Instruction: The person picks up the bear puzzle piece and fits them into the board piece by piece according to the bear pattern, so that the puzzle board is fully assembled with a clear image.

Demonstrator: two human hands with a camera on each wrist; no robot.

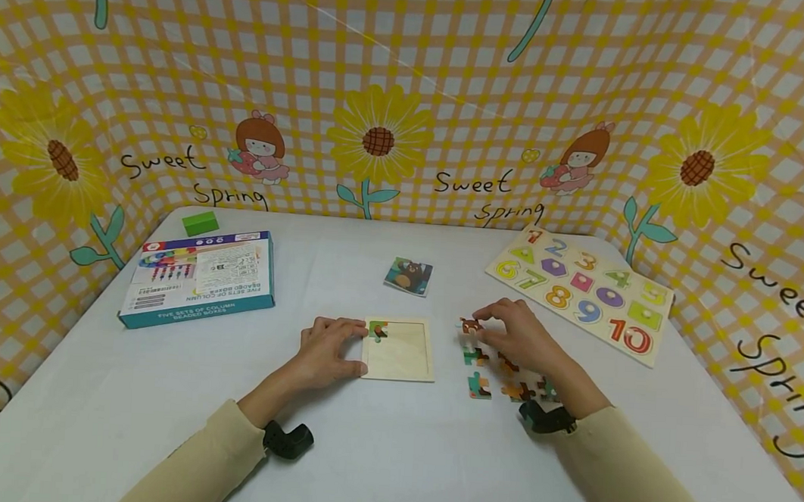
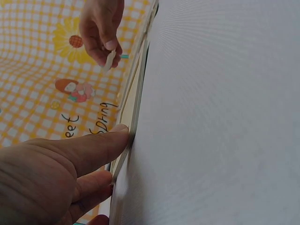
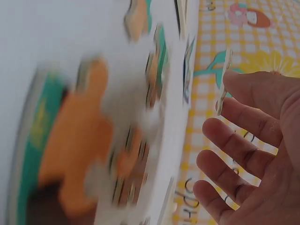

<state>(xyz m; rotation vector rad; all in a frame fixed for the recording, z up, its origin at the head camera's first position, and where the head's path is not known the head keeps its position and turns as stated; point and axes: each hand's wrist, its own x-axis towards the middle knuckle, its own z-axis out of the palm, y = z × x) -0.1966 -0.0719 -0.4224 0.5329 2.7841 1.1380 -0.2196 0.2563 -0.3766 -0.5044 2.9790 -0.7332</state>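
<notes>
Beige sleeves [image 1: 643, 464]; right fingers [image 3: 253, 119] pinch jigsaw piece [image 1: 469, 326] (brown, pale edge); left fingers [image 2: 91, 185], relaxed, touch tray [image 1: 399, 357].

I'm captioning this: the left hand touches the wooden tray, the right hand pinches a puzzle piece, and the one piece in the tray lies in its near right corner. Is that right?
Not the corner: the head view shows the one piece in the wooden tray in its far left corner. The left hand does touch the tray, and the right hand pinches a puzzle piece.

Left hand [image 1: 326, 353], thumb spread from fingers; right hand [image 1: 522, 338] pinches between thumb and forefinger.
</notes>
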